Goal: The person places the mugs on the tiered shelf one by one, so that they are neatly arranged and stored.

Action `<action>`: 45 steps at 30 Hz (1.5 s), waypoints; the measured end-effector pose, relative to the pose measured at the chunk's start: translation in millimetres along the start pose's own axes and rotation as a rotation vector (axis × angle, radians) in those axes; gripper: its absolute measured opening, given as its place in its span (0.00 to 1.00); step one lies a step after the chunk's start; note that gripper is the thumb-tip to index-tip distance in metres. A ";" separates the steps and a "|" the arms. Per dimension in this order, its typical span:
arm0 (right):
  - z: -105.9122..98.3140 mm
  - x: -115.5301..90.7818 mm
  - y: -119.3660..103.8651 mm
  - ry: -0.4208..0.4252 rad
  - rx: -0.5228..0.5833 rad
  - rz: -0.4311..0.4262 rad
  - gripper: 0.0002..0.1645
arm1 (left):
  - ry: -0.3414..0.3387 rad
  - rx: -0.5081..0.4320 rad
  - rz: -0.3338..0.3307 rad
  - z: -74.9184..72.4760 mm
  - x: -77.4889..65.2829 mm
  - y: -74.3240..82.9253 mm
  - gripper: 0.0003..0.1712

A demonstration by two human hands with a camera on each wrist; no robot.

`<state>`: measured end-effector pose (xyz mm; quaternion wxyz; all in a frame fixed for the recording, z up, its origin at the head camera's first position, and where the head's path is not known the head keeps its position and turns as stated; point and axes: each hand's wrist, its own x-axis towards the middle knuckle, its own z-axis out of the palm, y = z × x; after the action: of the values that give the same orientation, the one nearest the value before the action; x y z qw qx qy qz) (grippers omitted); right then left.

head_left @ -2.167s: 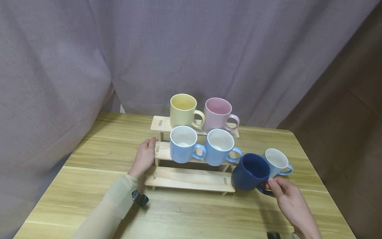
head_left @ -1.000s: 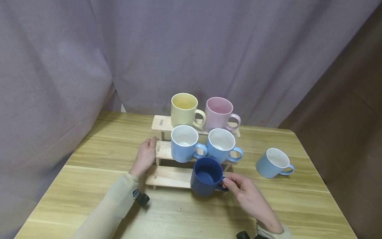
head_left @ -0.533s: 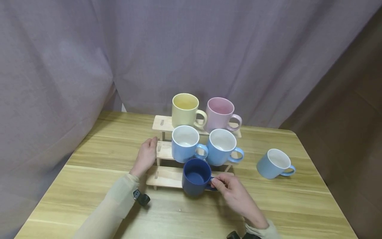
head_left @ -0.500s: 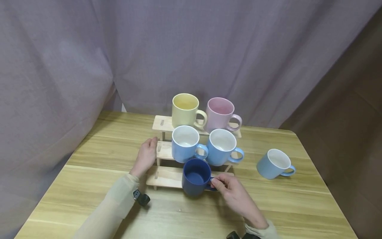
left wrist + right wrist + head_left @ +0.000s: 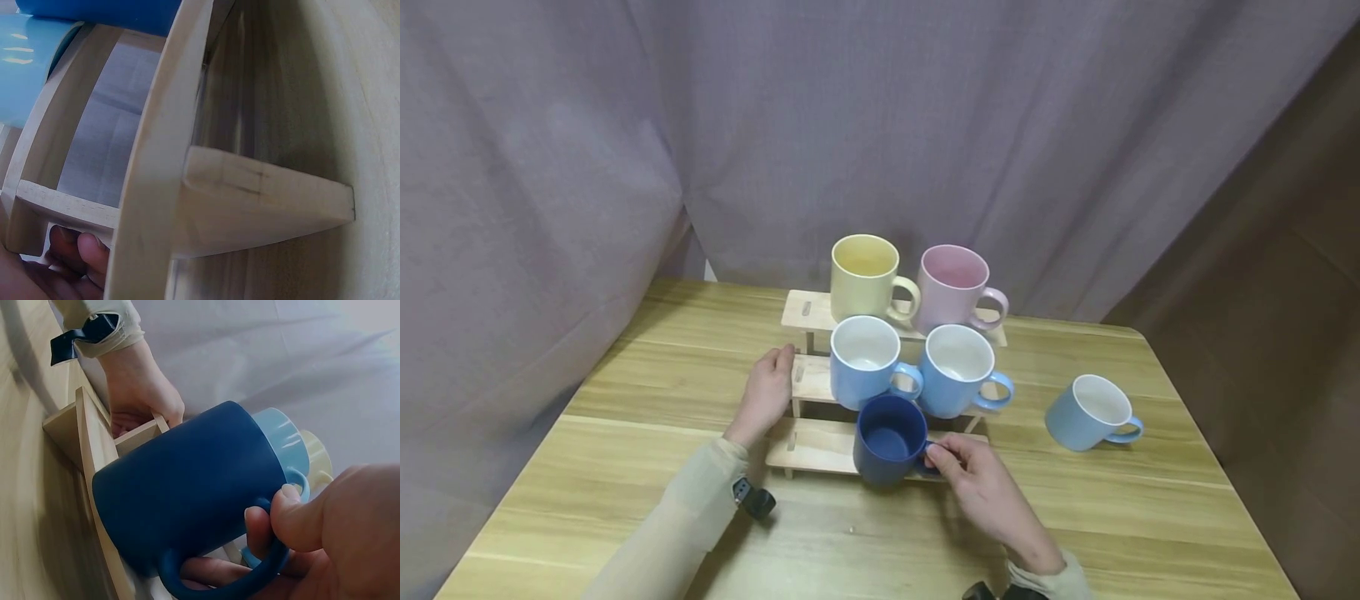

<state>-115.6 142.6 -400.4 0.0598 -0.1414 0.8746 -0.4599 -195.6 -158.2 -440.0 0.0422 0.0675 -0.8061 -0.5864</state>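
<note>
My right hand (image 5: 988, 492) grips the handle of a dark blue mug (image 5: 883, 454), thumb on top and fingers through the loop in the right wrist view. That mug (image 5: 187, 481) is upright at the lowest tier of a three-tier wooden rack (image 5: 820, 446), its base close over the shelf. My left hand (image 5: 765, 393) holds the left end of the middle shelf, with curled fingers (image 5: 94, 253) showing beneath it. Two light blue mugs, a left one (image 5: 853, 379) and a right one (image 5: 943, 387), stand on the middle tier. A yellow mug (image 5: 853, 292) and a pink mug (image 5: 943, 300) stand on top.
Another light blue mug (image 5: 1078, 417) sits tilted-looking on the wooden table (image 5: 625, 400), right of the rack. A grey curtain (image 5: 850, 125) hangs behind the table, and a brown one (image 5: 1285, 333) along its right side.
My right hand has carried the dark blue mug leftward from beside the loose light blue mug to the lowest tier, shifting only slightly in the last half second. The left hand stays on the rack.
</note>
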 end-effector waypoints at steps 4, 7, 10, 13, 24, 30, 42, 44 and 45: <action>-0.7 1.5 0.3 -0.005 0.011 -0.022 0.11 | 0.011 0.004 0.007 -1.3 -0.8 1.5 0.27; -1.2 1.5 0.0 -0.016 0.012 -0.025 0.12 | 0.012 0.005 0.008 -2.1 -1.3 1.4 0.28; -1.4 0.2 -0.9 -0.033 0.013 -0.017 0.14 | 0.005 0.000 0.005 -2.2 -1.6 0.6 0.28; -1.6 -1.4 -1.8 -0.050 0.022 -0.006 0.16 | 0.002 -0.006 0.002 -1.5 -1.8 -0.5 0.28; -7.7 -6.1 -0.4 -0.056 0.035 0.053 0.16 | 0.015 -0.018 0.003 1.2 -2.1 -2.9 0.26; -15.2 -9.2 1.5 -0.006 0.018 0.098 0.17 | 0.009 -0.017 0.004 1.4 -3.1 -2.5 0.26; -41.3 -14.5 13.8 0.080 0.036 0.221 0.27 | 0.005 -0.005 0.010 0.7 -2.4 -0.4 0.26; -45.9 -15.8 15.2 0.094 0.037 0.221 0.27 | 0.002 -0.006 0.009 0.4 -2.4 0.6 0.26; -48.1 -16.4 16.2 0.101 0.029 0.219 0.28 | 0.000 -0.007 0.009 0.2 -2.4 0.9 0.26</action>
<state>-114.4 194.2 -386.7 0.0676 -0.0210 0.8799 -0.4699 -193.4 -157.3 -439.2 0.0450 0.0640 -0.8042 -0.5891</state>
